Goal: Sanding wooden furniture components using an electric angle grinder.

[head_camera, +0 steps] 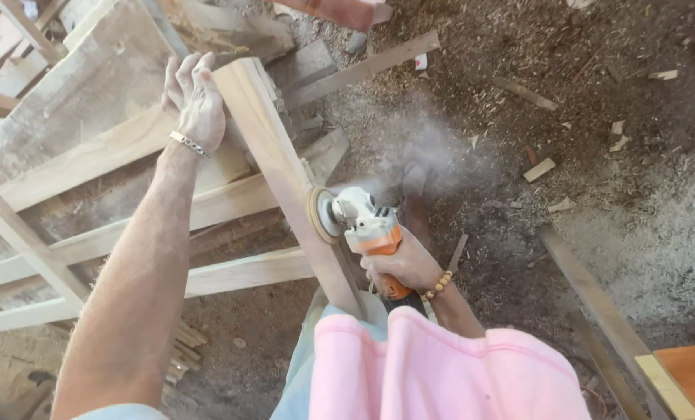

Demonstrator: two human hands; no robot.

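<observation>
Tool: angle grinder (367, 225), pale grey head, orange-and-grey body, round tan sanding disc at its front.
Tool position: disc face pressed against the right edge of the wooden post (285, 175), about two thirds of the way down its visible length.
Right hand (402, 264): grip wrapped tight around the grinder's rear body; beaded bracelet at the wrist.
Left hand (196, 97): fingers spread flat on the upper left face of the post, near its top end; metal chain bracelet at the wrist.
Workpiece: the post is pale, bare timber, square-edged, slanting from upper left to lower right; it belongs to a wooden frame (114, 233) with several horizontal rails joining it from the left.
Dust: grey cloud (429, 152) hanging just right of the disc.
Floor (596, 155): covered in sawdust and shavings, with offcuts and a loose batten (363, 68) scattered on it.
Foreground: pink garment (433, 373) at the lower edge.
Lower right corner: orange-brown board (693, 373).
</observation>
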